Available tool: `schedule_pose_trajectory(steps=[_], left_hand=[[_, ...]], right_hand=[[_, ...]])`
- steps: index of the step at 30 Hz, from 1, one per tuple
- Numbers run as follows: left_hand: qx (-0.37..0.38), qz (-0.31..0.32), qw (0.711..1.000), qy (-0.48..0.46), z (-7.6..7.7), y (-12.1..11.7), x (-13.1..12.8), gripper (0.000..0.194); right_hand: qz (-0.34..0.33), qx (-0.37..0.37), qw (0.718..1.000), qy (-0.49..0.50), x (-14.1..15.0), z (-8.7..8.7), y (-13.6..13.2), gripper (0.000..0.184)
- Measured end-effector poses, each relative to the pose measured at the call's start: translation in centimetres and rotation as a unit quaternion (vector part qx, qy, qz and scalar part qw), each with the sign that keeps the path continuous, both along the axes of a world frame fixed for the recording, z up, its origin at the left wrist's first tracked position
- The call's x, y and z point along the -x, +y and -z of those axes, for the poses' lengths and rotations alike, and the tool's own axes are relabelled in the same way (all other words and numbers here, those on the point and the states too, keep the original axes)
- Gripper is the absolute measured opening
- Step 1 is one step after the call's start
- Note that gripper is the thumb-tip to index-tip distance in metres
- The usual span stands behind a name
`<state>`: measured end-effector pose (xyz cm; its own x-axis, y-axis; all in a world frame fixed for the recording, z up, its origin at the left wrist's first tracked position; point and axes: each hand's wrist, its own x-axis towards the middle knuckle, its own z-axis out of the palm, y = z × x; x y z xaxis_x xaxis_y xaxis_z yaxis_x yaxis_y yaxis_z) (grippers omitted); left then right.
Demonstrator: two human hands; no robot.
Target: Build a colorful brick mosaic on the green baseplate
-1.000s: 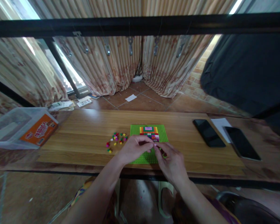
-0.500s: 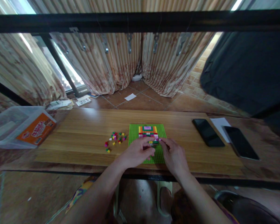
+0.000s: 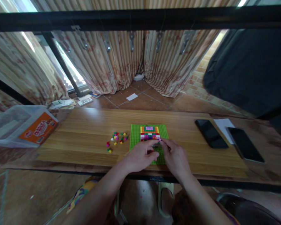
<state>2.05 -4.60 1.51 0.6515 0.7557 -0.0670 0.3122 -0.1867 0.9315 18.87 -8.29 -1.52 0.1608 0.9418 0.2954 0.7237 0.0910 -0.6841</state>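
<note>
A green studded baseplate [image 3: 135, 134] lies on the wooden board, bearing a build of small coloured toy bricks [image 3: 150, 128] in yellow, orange, green, pink, red and white rows. My left hand [image 3: 140, 156] reaches over the plate's lower left part, index finger stretched along the build's near edge and thumb apart from it. The near rows are partly hidden under it. At the build's lower right corner, the thumb and fingers of my right hand [image 3: 176, 156] are pinched on a small pinkish brick, mostly covered by the fingertips. The two hands' fingertips nearly meet.
Several loose bricks [image 3: 116, 137] are scattered left of the baseplate. A clear plastic bin [image 3: 11, 125] with an orange label stands at far left. Two dark phones, one nearer [image 3: 211, 133] and one farther right [image 3: 245, 144], lie beside white paper [image 3: 222, 126]. A dark bar [image 3: 140, 20] crosses above.
The view has shifted slightly. My left hand has moved a little to the right over the build, covering more of its near rows. My right hand keeps its pinch at the same corner.
</note>
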Motion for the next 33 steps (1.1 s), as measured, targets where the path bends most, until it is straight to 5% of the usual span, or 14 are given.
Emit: schedule_pose_trajectory(steps=[16, 33], left_hand=[[0.015, -0.003, 1.0, -0.006, 0.2, -0.2, -0.1, 0.058], [-0.004, -0.01, 1.0, -0.014, 0.9, 0.0, -0.4, 0.055]], right_hand=[[0.051, 0.097, 0.963, 0.245, -0.4, -0.3, 1.5, 0.047], [0.072, 0.101, 0.956, 0.266, -0.4, 0.0, 1.8, 0.044]])
